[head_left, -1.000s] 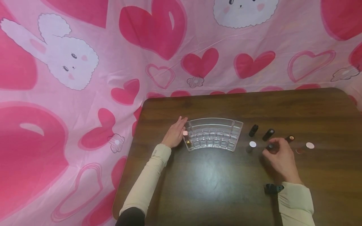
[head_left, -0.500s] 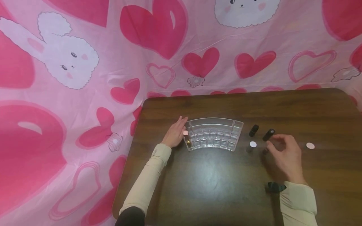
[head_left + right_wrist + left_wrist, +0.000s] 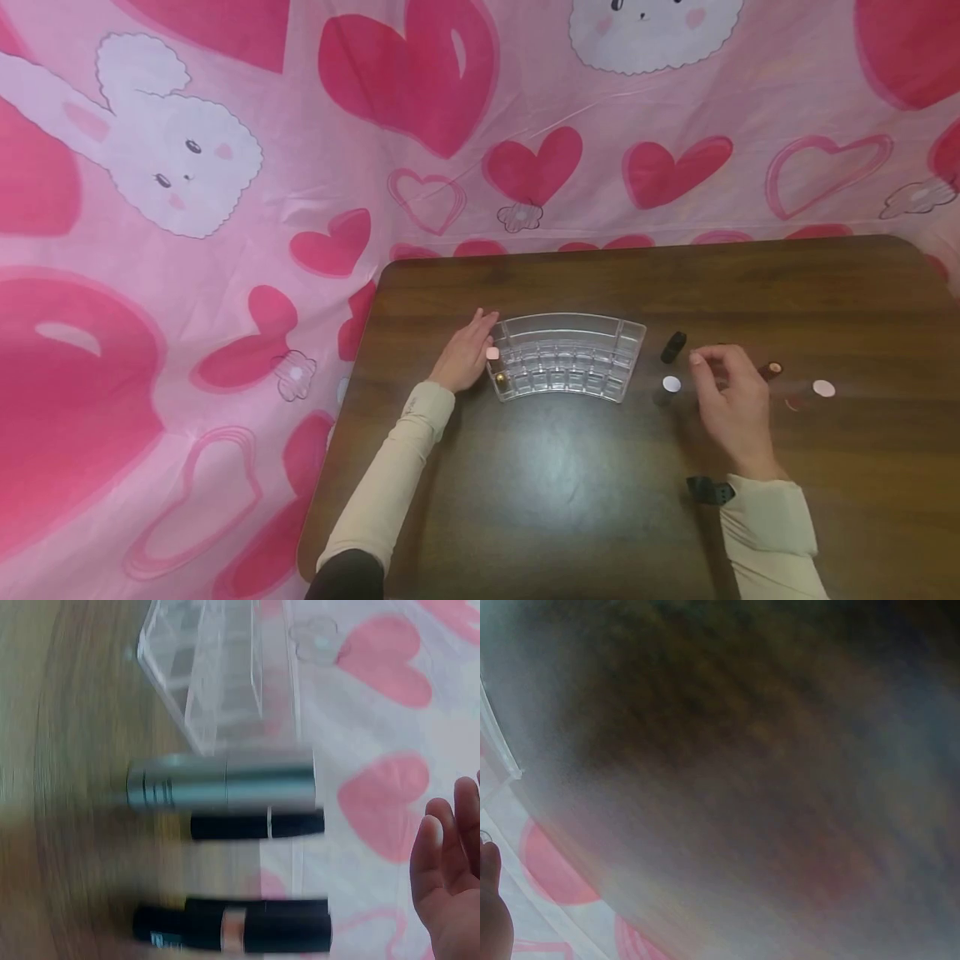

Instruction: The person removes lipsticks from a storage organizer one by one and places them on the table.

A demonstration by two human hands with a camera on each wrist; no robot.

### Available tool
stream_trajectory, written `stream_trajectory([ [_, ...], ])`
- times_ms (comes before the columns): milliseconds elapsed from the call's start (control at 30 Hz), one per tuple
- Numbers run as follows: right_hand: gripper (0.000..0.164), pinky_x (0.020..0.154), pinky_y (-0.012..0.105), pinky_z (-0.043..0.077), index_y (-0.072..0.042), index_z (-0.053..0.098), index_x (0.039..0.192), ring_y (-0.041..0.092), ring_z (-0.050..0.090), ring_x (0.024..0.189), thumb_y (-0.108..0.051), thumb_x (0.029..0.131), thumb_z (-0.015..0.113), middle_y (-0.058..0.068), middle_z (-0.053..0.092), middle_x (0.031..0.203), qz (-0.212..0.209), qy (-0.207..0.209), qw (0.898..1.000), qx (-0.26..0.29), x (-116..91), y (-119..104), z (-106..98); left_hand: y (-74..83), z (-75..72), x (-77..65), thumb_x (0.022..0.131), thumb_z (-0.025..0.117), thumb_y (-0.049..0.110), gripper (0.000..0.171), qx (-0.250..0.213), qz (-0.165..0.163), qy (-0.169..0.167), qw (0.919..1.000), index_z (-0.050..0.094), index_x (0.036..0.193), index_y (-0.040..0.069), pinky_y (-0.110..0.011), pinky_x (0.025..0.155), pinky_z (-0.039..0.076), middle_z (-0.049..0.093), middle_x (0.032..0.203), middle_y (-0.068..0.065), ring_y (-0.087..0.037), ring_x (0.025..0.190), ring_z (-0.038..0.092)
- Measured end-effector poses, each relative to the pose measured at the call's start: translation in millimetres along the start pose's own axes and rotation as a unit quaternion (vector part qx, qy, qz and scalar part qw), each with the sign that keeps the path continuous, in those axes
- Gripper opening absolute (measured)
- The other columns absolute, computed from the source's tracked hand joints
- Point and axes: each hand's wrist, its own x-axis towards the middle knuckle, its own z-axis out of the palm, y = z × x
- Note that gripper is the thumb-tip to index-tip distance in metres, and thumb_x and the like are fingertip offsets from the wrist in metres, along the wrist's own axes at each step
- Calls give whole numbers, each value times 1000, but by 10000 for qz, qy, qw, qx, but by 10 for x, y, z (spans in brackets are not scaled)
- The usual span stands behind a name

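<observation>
My left hand point(image 3: 463, 354) lies with fingers extended along the left end of a clear curved lipstick organizer point(image 3: 577, 323). A pink-topped lipstick point(image 3: 492, 354) and a gold-topped lipstick point(image 3: 502, 379) stand in its leftmost slots. My right hand point(image 3: 735, 408) is over the group of tubes to the right, fingers relaxed and slightly bent; the right wrist view shows nothing in its fingers point(image 3: 429, 851). Near it stand a black lipstick tube point(image 3: 674, 347) and a silver tube with a white top point(image 3: 668, 389). A black tube with a rose band point(image 3: 233, 930) stands closer in the right wrist view.
Right of the hand stand a dark tube with a gold-ringed top point(image 3: 772, 369) and a tube with a pale pink top point(image 3: 823, 389). The brown table point(image 3: 555, 483) meets a pink heart-print cloth point(image 3: 420, 200) at its back and left. The left wrist view is mostly blurred.
My right hand shifts slightly right, then left and away from me, now covering most of a black tube seen before. The gold-ringed tube shows again. The left hand and organizer stay put.
</observation>
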Motion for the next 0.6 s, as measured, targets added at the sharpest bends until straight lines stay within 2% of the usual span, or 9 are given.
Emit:
stream_trajectory([
  [100,14,76,4,38,4,64,101,-16,46,82,-8,94,60,4,61,93,-387,-52,9990,227,2,-34,96,2,1,2,102,40,25,51,10,-10,-15,10000,31,152,14,-45,118,30,33,158,-4,-19,150,19],
  [200,10,78,4,39,5,64,98,-16,47,82,-2,91,62,13,63,92,-721,-135,9965,392,1,-54,194,2,5,1,103,39,26,51,18,-32,-33,10000,31,152,15,-44,118,29,33,158,-4,-18,150,18],
  [533,7,67,8,42,-1,64,96,-2,50,80,0,89,63,8,63,93,-1196,-877,9883,352,-84,-144,542,10,6,0,103,40,27,51,38,-86,-39,9999,31,152,16,-43,119,28,33,158,-3,-17,150,18],
  [600,9,65,12,45,-2,64,97,2,52,80,0,89,64,7,63,93,-1304,-1080,9849,371,-104,-158,616,10,4,2,103,40,26,51,57,-63,-22,10000,32,152,15,-43,119,29,34,158,-3,-17,150,18],
])
